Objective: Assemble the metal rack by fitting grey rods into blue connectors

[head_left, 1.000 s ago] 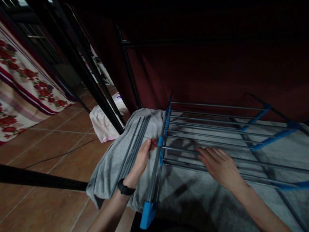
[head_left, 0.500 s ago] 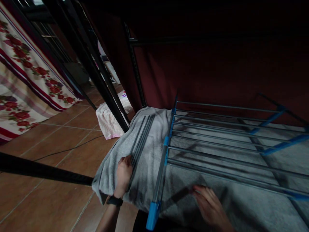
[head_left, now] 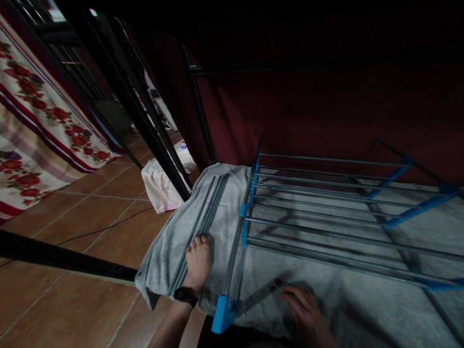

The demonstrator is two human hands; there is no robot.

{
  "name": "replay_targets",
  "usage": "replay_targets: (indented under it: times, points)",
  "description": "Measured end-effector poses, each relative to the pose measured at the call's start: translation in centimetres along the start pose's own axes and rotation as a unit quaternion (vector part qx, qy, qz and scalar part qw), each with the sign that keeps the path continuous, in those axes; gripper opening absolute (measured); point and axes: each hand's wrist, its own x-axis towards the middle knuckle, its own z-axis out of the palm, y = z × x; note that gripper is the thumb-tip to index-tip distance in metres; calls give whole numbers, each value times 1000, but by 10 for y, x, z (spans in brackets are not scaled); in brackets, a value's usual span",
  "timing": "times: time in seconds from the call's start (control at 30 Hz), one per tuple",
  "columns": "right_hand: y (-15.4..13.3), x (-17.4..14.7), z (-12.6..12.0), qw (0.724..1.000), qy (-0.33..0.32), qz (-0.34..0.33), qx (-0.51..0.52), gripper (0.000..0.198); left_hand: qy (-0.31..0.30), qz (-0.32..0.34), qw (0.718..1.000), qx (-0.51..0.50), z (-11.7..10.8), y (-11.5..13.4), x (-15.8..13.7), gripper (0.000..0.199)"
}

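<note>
Several thin grey metal rods (head_left: 210, 209) lie side by side on a grey blanket (head_left: 226, 222). My left hand (head_left: 197, 261), with a dark band at the wrist, rests over their near part, its fingers curled down on them. To the right stands a rack of grey metal bars (head_left: 315, 193) with blue plastic joints, spread across the blanket. Its near leg ends in a blue plastic cap (head_left: 220, 314) in front of me. My right hand (head_left: 302, 307) hovers low at the near side of the rack, fingers loosely bent and apart, with nothing visible in them.
Dark metal posts (head_left: 123, 96) and a low dark beam (head_left: 65, 256) frame the left side. A dark red cloth (head_left: 308, 106) hangs behind. Beyond the posts are a tiled floor (head_left: 94, 217) with a cable, a striped cloth (head_left: 163, 183) and a flowered curtain (head_left: 50, 116).
My left hand has shifted right across the rods, and their near ends now show to its left. My right hand has moved slightly down and left in view. The view itself has shifted a little.
</note>
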Motion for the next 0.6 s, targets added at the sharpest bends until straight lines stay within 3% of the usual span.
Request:
replay_targets:
  times: [0.1,0.23,0.33,0.47,0.6]
  points:
    - [-5,1,1,1000,19,21,13,54,-1,-21,1000,-23,-3,0,7,40]
    - [-6,-2,3,999,37,12,18,55,-42,-86,983,-156,-9,-14,16,26]
    - [-4,-7,6,1000,23,17,14,53,-61,-100,959,-257,-18,-29,16,17]
    - [-4,-8,6,998,-41,52,24,49,-6,-113,931,-346,-46,-48,1,24]
    - [-12,0,-5,995,-56,71,49,48,85,-74,934,-339,-83,-69,-22,41]
